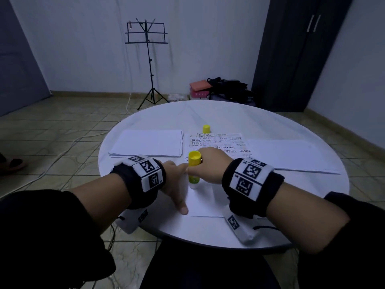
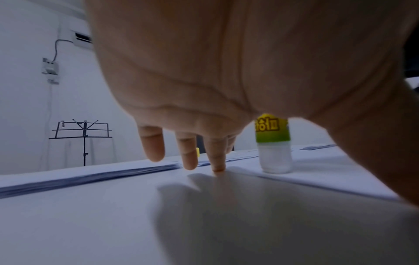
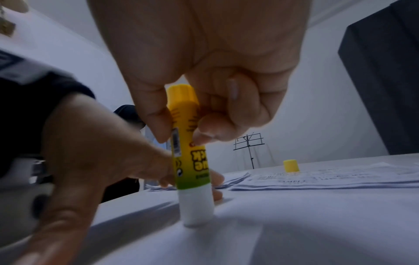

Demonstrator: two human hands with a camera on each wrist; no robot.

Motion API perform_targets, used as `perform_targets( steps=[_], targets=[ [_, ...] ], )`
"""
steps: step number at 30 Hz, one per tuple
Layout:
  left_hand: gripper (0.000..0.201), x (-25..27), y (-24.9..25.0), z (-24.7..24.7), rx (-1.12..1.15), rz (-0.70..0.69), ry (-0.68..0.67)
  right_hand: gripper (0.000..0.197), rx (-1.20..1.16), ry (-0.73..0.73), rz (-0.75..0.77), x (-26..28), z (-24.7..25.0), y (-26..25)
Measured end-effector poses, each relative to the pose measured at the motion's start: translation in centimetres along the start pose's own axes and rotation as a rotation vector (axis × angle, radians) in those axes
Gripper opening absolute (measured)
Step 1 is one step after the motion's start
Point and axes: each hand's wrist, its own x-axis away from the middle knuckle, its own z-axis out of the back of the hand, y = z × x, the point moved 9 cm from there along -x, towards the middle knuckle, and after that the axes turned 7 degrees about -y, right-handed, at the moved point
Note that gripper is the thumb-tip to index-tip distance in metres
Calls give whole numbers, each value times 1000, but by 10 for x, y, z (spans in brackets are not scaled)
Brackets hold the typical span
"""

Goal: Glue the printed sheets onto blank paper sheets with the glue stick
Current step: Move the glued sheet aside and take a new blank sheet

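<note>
The head camera looked down at the round table. Both wrist cameras sat low, very near, sharing the glue stick.

- You're sitting in a spare room of a home, at a round white table standing on a tiled floor.
- Beyond the table, a folding music stand is standing against the plain wall.
- Right of the stand, bags are lying beside a dark wardrobe.

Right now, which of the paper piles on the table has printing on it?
The middle pile, just behind the glue stick, stamped AIR MAIL. The left stack and the right sheets are blank.
</note>
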Motion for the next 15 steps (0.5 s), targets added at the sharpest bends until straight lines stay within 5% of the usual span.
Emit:
perform_targets(
  steps=[9, 13, 15],
  targets=[
    [50, -14, 6, -6, -130, -69, -77, 17, 49, -116, 98, 41, -6, -2],
    [98, -20, 5, -6, -191, -57, -82, 23, 48, -106, 66, 58, 5, 20],
    [103, -23, 4, -4, -201, -46, -78, 23, 49, -94, 35, 68, 13, 37]
  ],
)
